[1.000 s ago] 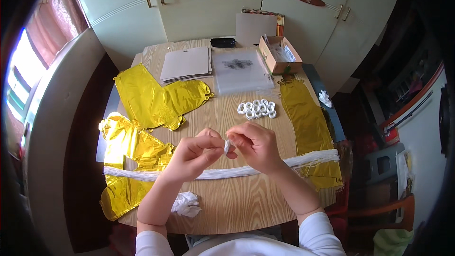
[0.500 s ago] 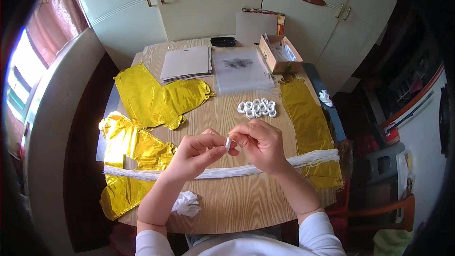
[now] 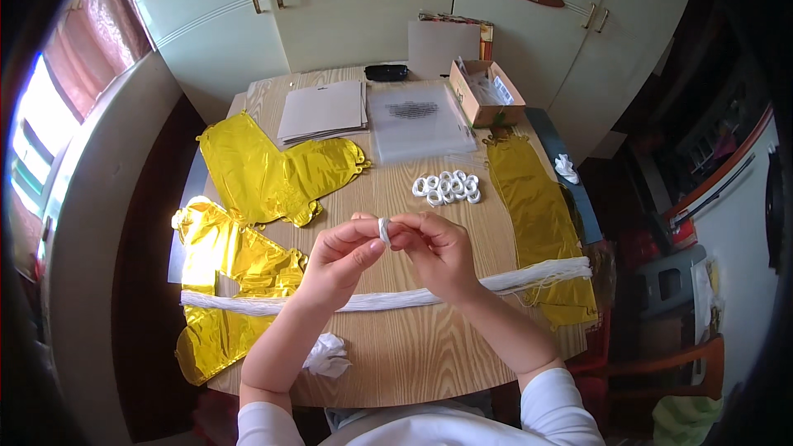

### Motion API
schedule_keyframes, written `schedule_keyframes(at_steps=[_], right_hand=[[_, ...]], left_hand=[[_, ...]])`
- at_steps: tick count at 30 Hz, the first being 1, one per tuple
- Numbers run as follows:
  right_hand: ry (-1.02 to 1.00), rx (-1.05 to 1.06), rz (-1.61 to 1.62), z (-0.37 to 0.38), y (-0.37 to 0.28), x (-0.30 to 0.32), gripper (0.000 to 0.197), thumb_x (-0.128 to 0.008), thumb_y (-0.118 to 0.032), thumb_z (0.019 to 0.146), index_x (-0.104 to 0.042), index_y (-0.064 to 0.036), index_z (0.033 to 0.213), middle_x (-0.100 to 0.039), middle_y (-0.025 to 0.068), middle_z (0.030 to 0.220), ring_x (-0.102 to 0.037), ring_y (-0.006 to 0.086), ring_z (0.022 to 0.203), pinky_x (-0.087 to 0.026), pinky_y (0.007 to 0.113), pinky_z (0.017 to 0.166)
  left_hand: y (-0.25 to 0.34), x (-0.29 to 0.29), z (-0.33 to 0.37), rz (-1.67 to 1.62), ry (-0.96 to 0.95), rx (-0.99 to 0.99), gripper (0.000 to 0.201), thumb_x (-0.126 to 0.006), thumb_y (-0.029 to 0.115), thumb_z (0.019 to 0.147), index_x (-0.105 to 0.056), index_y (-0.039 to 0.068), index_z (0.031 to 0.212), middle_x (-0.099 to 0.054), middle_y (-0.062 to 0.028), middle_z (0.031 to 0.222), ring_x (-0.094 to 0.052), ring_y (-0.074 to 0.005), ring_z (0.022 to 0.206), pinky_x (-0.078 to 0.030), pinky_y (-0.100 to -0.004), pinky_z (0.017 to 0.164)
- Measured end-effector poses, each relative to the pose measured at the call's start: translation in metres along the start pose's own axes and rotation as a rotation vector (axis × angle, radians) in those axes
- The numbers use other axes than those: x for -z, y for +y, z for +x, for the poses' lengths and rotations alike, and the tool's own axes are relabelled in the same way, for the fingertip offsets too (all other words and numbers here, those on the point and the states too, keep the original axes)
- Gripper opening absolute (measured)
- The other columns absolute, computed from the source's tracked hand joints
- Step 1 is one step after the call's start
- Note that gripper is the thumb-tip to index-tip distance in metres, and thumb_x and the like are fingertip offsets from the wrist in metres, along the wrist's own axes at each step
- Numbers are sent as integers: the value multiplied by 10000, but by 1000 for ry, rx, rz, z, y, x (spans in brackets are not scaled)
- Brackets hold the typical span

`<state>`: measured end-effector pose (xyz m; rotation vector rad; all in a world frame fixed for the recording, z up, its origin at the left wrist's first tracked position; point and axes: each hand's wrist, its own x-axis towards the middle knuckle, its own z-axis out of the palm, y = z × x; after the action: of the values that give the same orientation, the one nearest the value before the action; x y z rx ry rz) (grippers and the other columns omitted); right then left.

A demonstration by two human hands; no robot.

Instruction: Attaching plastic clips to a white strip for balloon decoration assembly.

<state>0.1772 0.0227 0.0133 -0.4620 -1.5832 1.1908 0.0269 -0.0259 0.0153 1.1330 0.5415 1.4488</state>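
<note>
A white ring (image 3: pixel 384 232) is being held at the left hand's (image 3: pixel 337 260) fingertips, thumb and forefinger closed on it, above the table (image 3: pixel 405 355). Compared with a second ago, it is being held higher and further left, the right hand (image 3: pixel 442 256) being shifted the same way. The right fingers are being kept curled together against it; whether it is being pinched there cannot be told. Beyond, clear packets (image 3: pixel 494 91) are being held in an open box (image 3: pixel 497 117).
</note>
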Motion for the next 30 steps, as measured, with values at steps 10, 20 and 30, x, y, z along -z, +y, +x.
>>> schedule_keyframes(at_steps=[10,20,30], right_hand=[[-114,-334,253,-2,-2,-2,150,-586,-73,859,-639,-8,983,-638,10,825,-558,60,691,-462,197,609],[-95,149,-64,16,-24,16,167,-612,-48,824,-643,-24,987,-650,68,817,-596,98,701,-511,235,644],[-266,-174,-51,10,-23,21,144,-589,58,803,-647,7,925,-648,50,843,-623,102,789,-508,205,691]], left_hand=[[-5,2,1,70,103,-118,191,-560,69,868,-602,-22,1030,-633,-136,1006,-533,-213,1083,-315,-387,1006],[2,5,3,-99,36,48,177,-549,47,873,-595,-52,1012,-639,-142,930,-614,-197,900,-449,-340,872],[9,9,5,-170,-74,260,92,-561,28,858,-485,-11,893,-626,-149,864,-637,-232,826,-493,-380,797]])
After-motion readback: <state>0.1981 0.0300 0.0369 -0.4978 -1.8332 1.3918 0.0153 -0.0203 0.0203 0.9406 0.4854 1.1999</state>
